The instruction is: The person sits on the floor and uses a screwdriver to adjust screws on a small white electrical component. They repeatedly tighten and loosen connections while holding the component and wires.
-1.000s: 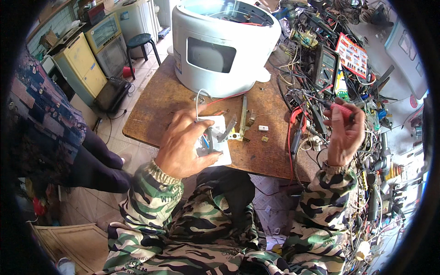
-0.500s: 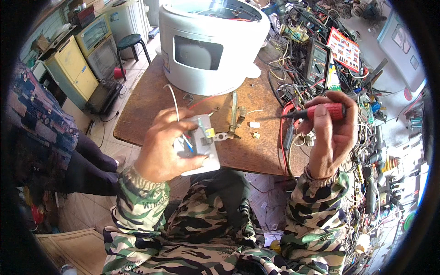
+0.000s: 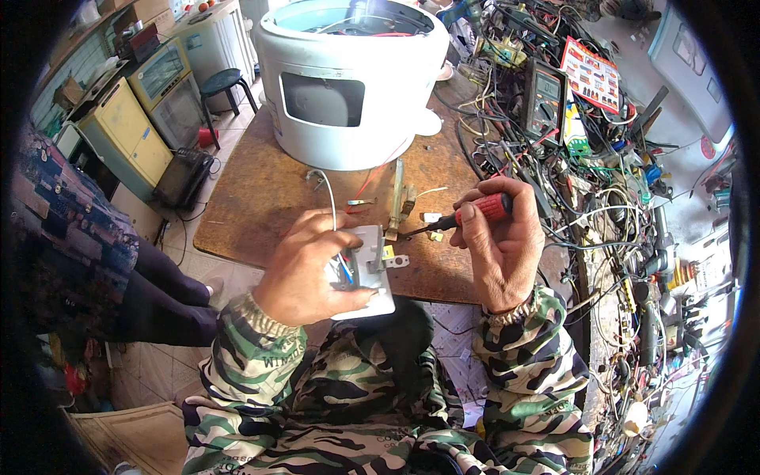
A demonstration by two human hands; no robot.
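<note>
My left hand (image 3: 310, 273) grips a white plastic panel (image 3: 381, 298) above the near edge of the table. Blue and white wires and a metal tab with holes (image 3: 401, 261) are fitted to the panel. My right hand (image 3: 507, 257) is closed around a screwdriver (image 3: 484, 210) with a red handle and dark shaft. Its tip points left, close to the panel's tab; whether they touch I cannot tell. Behind the panel lie a long metal bracket (image 3: 395, 198), a small white block (image 3: 431, 218) and a small yellowish piece (image 3: 436, 236).
A round white appliance housing (image 3: 340, 146) with a rectangular opening stands on the wooden table (image 3: 237, 206). Tangled cables, a multimeter (image 3: 545, 101) and a printed sheet (image 3: 592, 75) crowd the right side. At the left stands another person (image 3: 87, 237); farther back is a dark stool (image 3: 222, 81).
My right hand has brought the screwdriver left and down, its tip now near the panel. My left hand and the panel have shifted slightly right and nearer; the whole view has moved a little.
</note>
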